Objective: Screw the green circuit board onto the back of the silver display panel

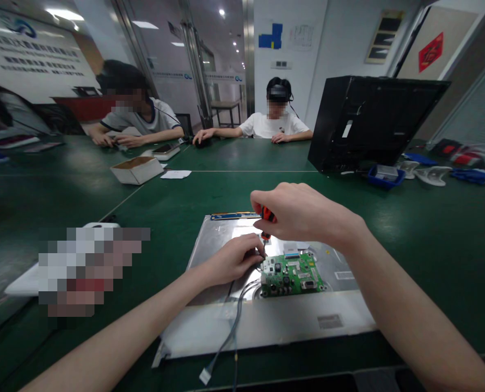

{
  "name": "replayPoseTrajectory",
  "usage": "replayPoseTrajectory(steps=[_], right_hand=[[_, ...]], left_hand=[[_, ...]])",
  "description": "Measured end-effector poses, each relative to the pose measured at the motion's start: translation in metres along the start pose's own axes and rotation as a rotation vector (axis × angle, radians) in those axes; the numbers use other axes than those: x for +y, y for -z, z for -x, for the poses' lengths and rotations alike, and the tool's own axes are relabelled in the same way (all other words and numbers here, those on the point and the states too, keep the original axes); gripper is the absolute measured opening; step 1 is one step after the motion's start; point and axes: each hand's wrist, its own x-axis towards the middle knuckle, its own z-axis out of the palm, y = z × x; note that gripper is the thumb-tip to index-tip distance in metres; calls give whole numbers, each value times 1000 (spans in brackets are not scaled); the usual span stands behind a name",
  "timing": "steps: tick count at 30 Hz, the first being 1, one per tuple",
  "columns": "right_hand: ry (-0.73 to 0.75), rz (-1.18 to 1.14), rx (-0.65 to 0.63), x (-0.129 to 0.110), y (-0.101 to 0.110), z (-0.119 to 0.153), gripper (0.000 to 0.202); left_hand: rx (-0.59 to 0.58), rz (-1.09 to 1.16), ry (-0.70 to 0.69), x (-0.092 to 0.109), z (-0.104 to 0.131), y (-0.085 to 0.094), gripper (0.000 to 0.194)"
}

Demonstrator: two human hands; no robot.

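The right hand (297, 211) is closed around the red and black handle of a screwdriver (269, 215), which stands nearly upright below the fingers, shaft down. Just below and to the left of it, the left hand (237, 259) has its fingers bent at the shaft's lower end, beside the near-left corner of a green board (293, 276); whether they pinch anything cannot be told.

The board lies on a silvery panel (269, 322), directly right of the left hand and below the right one. Grey cables (238, 316) run from the board's left edge, passing under the left hand's near side towards the wearer and ending in a white plug (205, 375). A blue strip (234, 216) lies along the panel's far edge, beyond the left hand.

Farther off, a black monitor (373, 125) stands beyond and right of the right hand, with a blue tray (386, 177) at its foot. An open box (136, 171) sits well beyond and left of the left hand.
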Motion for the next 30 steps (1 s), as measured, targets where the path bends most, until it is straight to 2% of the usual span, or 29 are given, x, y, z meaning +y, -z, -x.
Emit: replayPoseTrajectory(steps=[12,25,28,30], right_hand=[[14,-11,78,10,5,5,15],[-18,-12,57,13,11,6,16],[-36,-8,69,17,13,7,15],[-70,-1,78,20,15,9,15]], left_hand=[[-6,9,6,1,1,1,9],[15,28,19,1,1,1,7],[76,24,27,-1,0,1,10],[173,-9,38,-4,-1,2,13]])
